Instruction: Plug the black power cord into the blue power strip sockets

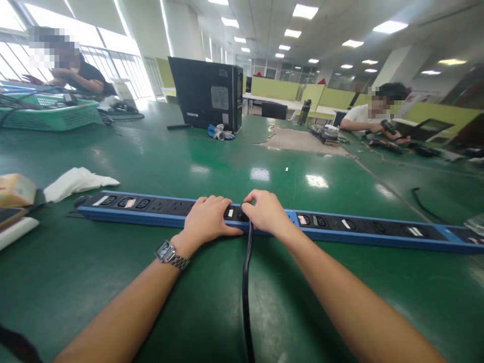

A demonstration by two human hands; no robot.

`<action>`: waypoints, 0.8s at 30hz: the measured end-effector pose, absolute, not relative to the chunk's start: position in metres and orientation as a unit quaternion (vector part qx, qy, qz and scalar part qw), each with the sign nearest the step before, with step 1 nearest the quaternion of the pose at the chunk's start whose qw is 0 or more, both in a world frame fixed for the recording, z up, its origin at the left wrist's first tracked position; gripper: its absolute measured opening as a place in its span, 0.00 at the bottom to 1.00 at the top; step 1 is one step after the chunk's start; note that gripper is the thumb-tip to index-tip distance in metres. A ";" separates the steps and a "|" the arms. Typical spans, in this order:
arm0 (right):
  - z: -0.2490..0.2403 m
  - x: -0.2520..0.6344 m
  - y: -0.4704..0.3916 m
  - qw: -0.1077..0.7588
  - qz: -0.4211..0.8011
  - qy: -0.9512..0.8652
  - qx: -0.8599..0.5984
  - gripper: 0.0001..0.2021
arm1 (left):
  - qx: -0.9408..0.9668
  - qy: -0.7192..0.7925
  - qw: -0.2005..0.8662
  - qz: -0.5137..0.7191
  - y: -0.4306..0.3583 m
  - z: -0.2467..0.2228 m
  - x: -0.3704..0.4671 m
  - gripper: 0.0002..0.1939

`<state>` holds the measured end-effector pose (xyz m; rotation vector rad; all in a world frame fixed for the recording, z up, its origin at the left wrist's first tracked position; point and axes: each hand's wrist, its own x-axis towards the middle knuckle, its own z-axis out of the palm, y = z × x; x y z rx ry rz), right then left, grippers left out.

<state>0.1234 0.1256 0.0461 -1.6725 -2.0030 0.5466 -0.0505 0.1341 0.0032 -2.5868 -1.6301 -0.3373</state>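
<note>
The long, narrow power strip with a blue casing and black socket face (328, 226) lies crosswise on the glossy green tabletop (151, 151), in front of the person. The left forearm slants inward from the lower left, a silver metal-link wristwatch (166, 252) at its wrist. The left hand (209, 217) lies palm down across the strip, fingers close together over the top and thumb along the near side, clamped on it. The right forearm comes from the lower right, its wrist bent; the right hand (266, 212) has thumb and forefinger pinched on the black plug (241, 214) of a thick black cable (246, 282), against the socket face. How deep the plug sits cannot be told.
</note>
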 end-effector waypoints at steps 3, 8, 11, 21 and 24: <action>0.047 0.110 0.119 0.198 0.155 -0.735 -0.630 0.11 | -0.841 -0.529 0.030 -0.104 0.133 0.004 -0.050 0.30; 0.057 0.096 0.107 0.168 0.083 -0.739 -0.647 0.14 | -0.838 -0.534 0.037 -0.104 0.132 0.005 -0.049 0.24; 0.083 0.126 0.104 0.240 0.070 -0.727 -0.639 0.14 | -0.837 -0.537 0.025 -0.107 0.133 0.005 -0.050 0.32; 0.055 0.239 0.097 0.218 0.173 -0.701 -0.657 0.13 | -0.842 -0.526 0.029 -0.112 0.136 0.004 -0.052 0.39; 0.042 0.228 0.099 0.184 0.122 -0.719 -0.659 0.13 | -0.841 -0.528 0.024 -0.112 0.137 0.004 -0.052 0.40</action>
